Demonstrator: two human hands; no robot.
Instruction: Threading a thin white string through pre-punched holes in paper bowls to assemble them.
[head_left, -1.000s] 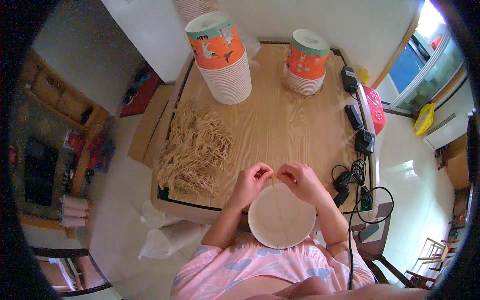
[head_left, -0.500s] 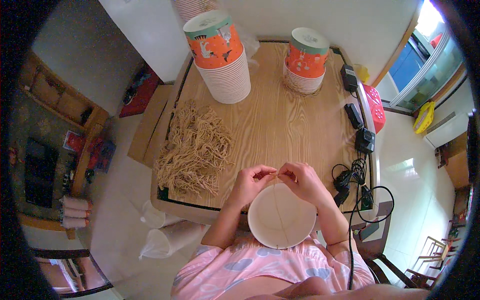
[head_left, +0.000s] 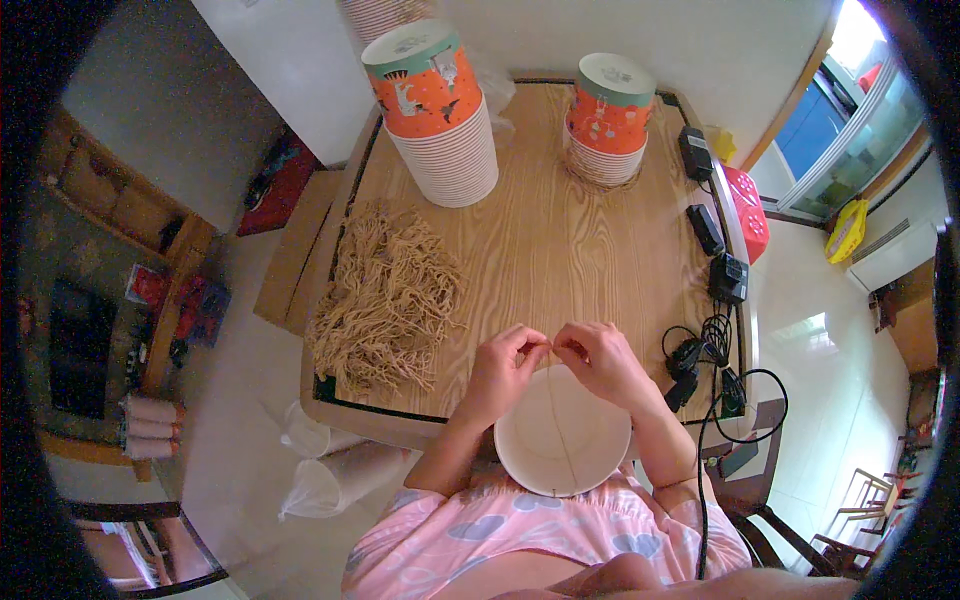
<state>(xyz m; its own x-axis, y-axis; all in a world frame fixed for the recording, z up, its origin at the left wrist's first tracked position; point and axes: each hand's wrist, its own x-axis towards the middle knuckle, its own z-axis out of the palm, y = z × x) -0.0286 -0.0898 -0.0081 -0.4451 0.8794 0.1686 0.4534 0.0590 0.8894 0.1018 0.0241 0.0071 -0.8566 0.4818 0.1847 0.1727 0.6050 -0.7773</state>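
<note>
So nearest me was the person's lap in pink patterned clothing (head_left: 480,535), and right at the near edge of the table (head_left: 530,240) sat a white paper bucket (head_left: 525,445), mouth up. Couldn't tell what its base rested on. A thin tan cord (head_left: 562,430) crossed its mouth, near rim to far.

At the far rim, the left hand (head_left: 502,366) and right hand (head_left: 600,362) had their fingertips pinched on the far end of that cord, almost touching each other. Too small to tell who had which bit. My read: the step in hand was fiddly fingertip work on that end, and the next move called for keeping both pinches tight without tipping the bucket.

Farther on the left lay a messy heap of cord (head_left: 385,300); on the right, tangled black cables (head_left: 705,350) and black adapters (head_left: 728,278). At the far side stood a tall bucket stack (head_left: 440,150) on the left and a shorter bucket stack (head_left: 605,125) to its right, both upside down.
</note>
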